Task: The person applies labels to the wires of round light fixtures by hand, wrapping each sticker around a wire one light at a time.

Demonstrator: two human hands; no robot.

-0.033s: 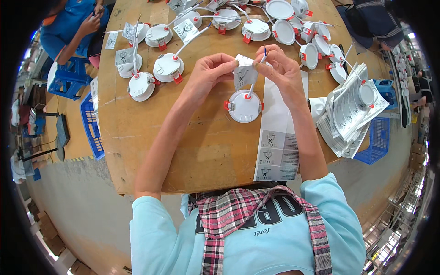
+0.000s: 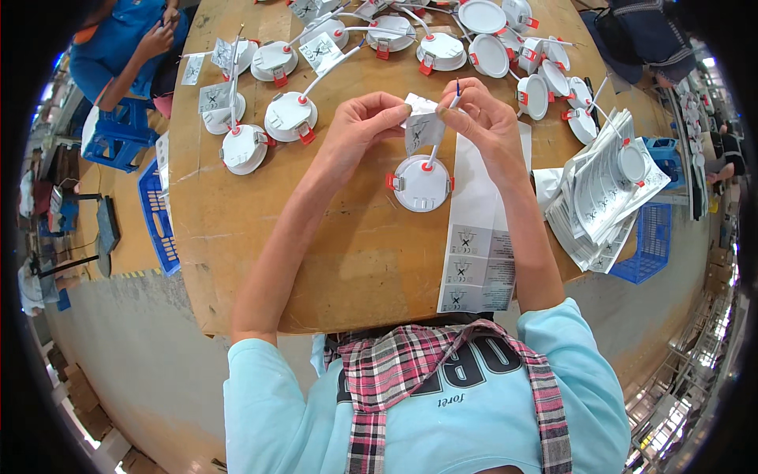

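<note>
A round white downlight point(image 2: 421, 186) with red-tipped spring clips lies back side up on the table. Its white cable point(image 2: 433, 154) rises toward my hands, with a blue wire end showing at the top. A silvery printed label point(image 2: 424, 130) is folded by the cable. My left hand point(image 2: 369, 125) pinches the label's left edge between thumb and fingertips. At the other edge my right hand point(image 2: 485, 120) is closed, thumb on the label and the cable's upper end between its fingers. Under my right forearm a strip of printed labels point(image 2: 478, 268) lies flat.
Several finished-looking downlights point(image 2: 290, 117) with cables spread over the wooden table's point(image 2: 347, 261) left and far side. A thick stack of label sheets point(image 2: 596, 201) sits at right, a downlight point(image 2: 632, 163) on top. Blue baskets point(image 2: 651, 245) stand beyond the edges. A co-worker point(image 2: 126, 55) sits at far left.
The label has shifted very slightly between my fingertips. Otherwise hands, downlight and table look the same.
</note>
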